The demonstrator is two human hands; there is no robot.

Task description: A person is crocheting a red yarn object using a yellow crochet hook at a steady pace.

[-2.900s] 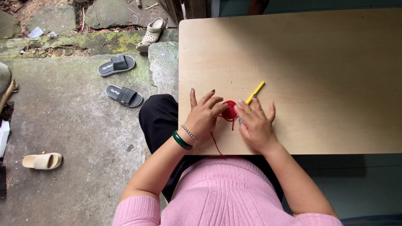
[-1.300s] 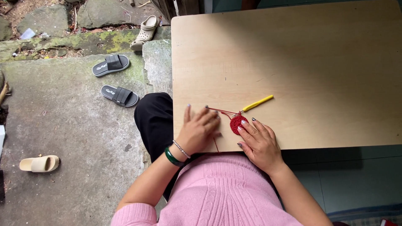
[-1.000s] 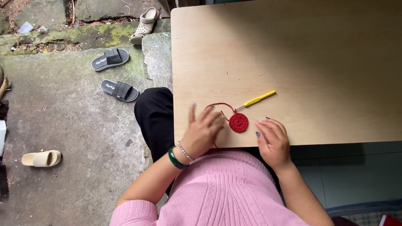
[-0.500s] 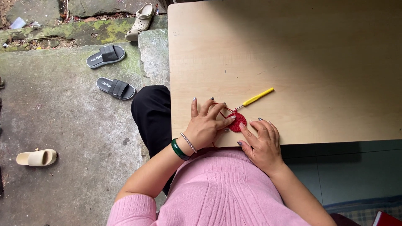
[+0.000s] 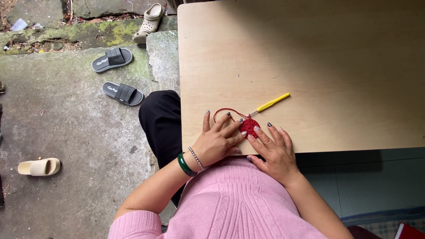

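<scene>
A small red crocheted disc (image 5: 249,125) lies flat on the light wooden table (image 5: 336,57) near its front edge. A loop of red yarn (image 5: 223,110) curls from it to the left. A crochet hook with a yellow handle (image 5: 273,102) lies just beyond the disc, pointing up to the right. My left hand (image 5: 219,140) rests flat on the table with its fingertips on the disc's left side. My right hand (image 5: 273,148) lies flat beside it, fingertips touching the disc's right and lower edge. Neither hand grips anything.
The table's left edge runs beside my black-trousered knee (image 5: 161,119). On the concrete ground to the left lie two black slide sandals (image 5: 113,59) (image 5: 123,93), a beige clog (image 5: 150,22) and a cream slipper (image 5: 40,167).
Both hands closed in on the disc and now press on it with flat fingers; a second ago the right hand was off to the side. The hook stays on the table.
</scene>
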